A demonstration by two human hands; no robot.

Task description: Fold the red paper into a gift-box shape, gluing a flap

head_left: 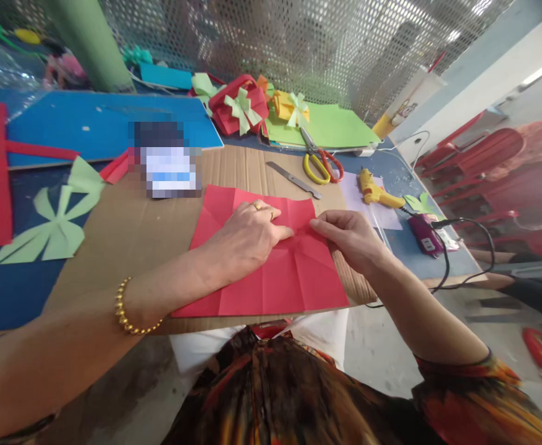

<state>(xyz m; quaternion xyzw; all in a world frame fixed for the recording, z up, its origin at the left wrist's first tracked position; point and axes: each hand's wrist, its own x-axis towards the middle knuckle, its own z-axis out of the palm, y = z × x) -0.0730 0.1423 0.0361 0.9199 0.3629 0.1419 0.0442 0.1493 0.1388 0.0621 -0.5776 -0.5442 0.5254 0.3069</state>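
Note:
A creased red paper sheet (280, 281) lies on brown cardboard (159, 228) in front of me. My left hand (252, 238) rests on the sheet's upper middle, with rings on it and fingers apart, the index finger and thumb pointing right. At the sheet's right edge, my right hand (345, 235) pinches the paper between thumb and index finger. Grid-like fold lines run across the red surface. Beyond the sheet lie a grey blade (293, 179) and scissors (319, 164) with yellow and red handles.
A yellow glue gun (377, 190) and a purple box (426, 235) with black cable are at the right. Pale green paper bows (57, 225) lie left, near a blurred phone (169, 164). Red and yellow paper pieces with bows (240, 105) stand behind, beside green sheets (335, 127).

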